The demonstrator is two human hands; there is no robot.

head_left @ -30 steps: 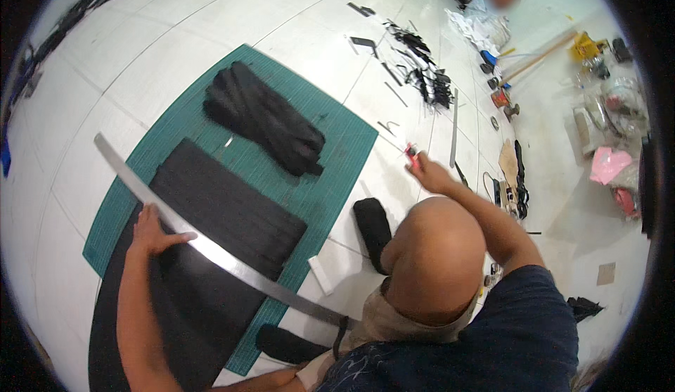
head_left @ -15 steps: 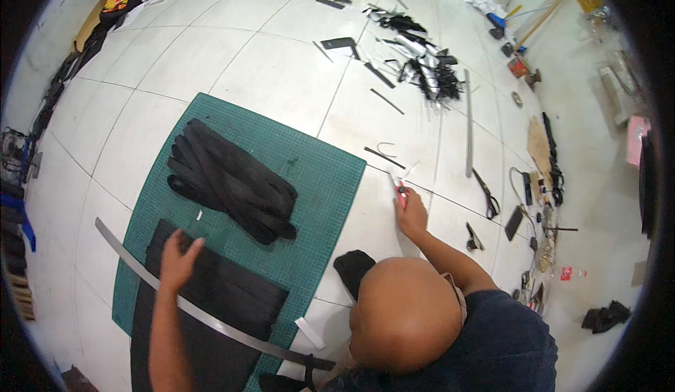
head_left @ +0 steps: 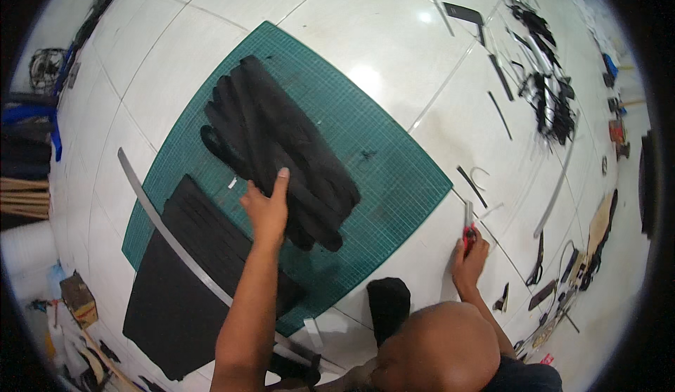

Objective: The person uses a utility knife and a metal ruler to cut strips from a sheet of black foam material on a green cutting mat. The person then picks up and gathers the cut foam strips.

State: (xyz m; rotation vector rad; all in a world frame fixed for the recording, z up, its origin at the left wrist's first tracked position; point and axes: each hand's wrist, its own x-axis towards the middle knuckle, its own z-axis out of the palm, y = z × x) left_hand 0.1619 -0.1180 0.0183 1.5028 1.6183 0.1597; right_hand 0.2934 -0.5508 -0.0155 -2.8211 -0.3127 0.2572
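My left hand (head_left: 266, 213) lies at the near edge of a bundle of looped black fabric strips (head_left: 281, 139), thumb and fingers spread; it appears to touch the bundle. Under the bundle is a green cutting mat (head_left: 401, 181). Folded black cloth (head_left: 169, 307) overlaps the mat's near left part, with a long metal ruler (head_left: 158, 223) lying across it. On the floor to the right of the mat, my right hand (head_left: 471, 262) is closed around a red utility knife (head_left: 469, 236), its blade pointing away from me.
Black and silvery scraps (head_left: 552, 104) lie in a heap at the far right. Scissors (head_left: 536, 262) and a long grey strip (head_left: 555, 195) rest on the tiled floor (head_left: 330, 12). A small white strip (head_left: 313, 332) is beside the mat's near edge. A cardboard box (head_left: 79, 297) stands at left.
My left hand has moved from the folded cloth up and right to the bundle of strips. The right hand still holds the utility knife. The whole view has turned and shifted.
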